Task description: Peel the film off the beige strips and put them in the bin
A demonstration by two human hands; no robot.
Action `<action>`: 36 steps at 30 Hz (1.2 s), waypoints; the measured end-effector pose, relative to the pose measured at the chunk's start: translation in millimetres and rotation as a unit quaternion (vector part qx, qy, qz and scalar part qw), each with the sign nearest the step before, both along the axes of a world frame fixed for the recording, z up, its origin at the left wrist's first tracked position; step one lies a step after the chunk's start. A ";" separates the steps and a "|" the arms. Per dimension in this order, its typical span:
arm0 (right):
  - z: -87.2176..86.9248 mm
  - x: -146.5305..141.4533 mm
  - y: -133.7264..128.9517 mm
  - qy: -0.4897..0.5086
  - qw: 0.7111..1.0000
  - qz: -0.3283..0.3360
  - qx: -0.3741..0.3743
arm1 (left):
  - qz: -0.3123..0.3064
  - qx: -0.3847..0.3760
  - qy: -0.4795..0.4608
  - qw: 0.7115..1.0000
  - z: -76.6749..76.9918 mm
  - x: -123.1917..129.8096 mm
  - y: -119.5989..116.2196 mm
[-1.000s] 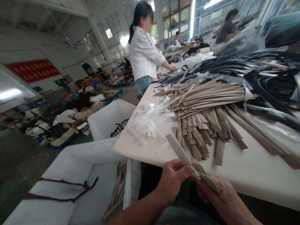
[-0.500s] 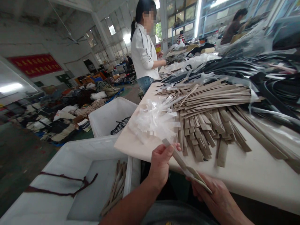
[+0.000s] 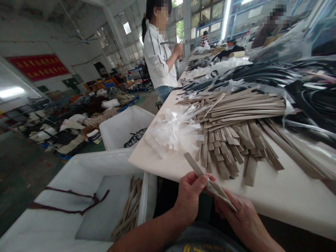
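A taupe flat strip (image 3: 193, 163) runs between my hands in front of the table's near edge, its free end pointing up and left. My left hand (image 3: 191, 196) is closed, pinching the strip partway along between thumb and fingers. Lower down, my right hand (image 3: 237, 211) is closed around the strip's folded part, which shows a paler edge. The fingers of the right hand are partly hidden. Just beyond lie a pile of similar taupe strips (image 3: 223, 150) and a heap of clear plastic film strips (image 3: 174, 133) on the pale table (image 3: 168, 166).
A white bin (image 3: 86, 159) with several taupe strips (image 3: 131, 206) and a dark brown strap (image 3: 86, 206) stands at my left. Behind it is a second white bin (image 3: 118, 120). Black straps (image 3: 275, 73) cover the table's far right. A co-worker in white (image 3: 157, 52) stands beyond.
My left hand has slid down the strip toward my right hand, so more of the free end shows. The co-worker in white has raised their hands, now holding a strip.
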State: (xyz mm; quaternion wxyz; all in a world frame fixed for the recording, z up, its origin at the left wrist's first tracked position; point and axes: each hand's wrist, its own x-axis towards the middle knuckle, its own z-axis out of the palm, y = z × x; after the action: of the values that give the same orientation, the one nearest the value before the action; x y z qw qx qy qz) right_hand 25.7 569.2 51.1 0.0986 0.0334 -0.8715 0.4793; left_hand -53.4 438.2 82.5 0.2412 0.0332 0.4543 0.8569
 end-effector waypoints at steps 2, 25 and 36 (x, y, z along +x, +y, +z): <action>-1.3 0.7 0.3 -0.001 1.000 0.006 0.002 | -0.003 0.004 0.014 1.000 0.0 0.7 -1.6; 62.7 -39.9 12.0 -0.096 0.972 -0.101 -0.190 | -0.300 -0.061 0.044 0.951 14.2 -14.7 6.4; 58.2 -54.7 19.3 -0.013 0.958 -0.218 -0.186 | -0.314 -0.084 0.015 0.946 5.1 8.7 6.7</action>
State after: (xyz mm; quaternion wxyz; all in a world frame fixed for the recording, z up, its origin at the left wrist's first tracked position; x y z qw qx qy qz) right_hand -29.0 588.5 109.3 0.1936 -0.1827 -0.7542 0.6003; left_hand -44.7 444.9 87.6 0.4926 0.1668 0.4950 0.6961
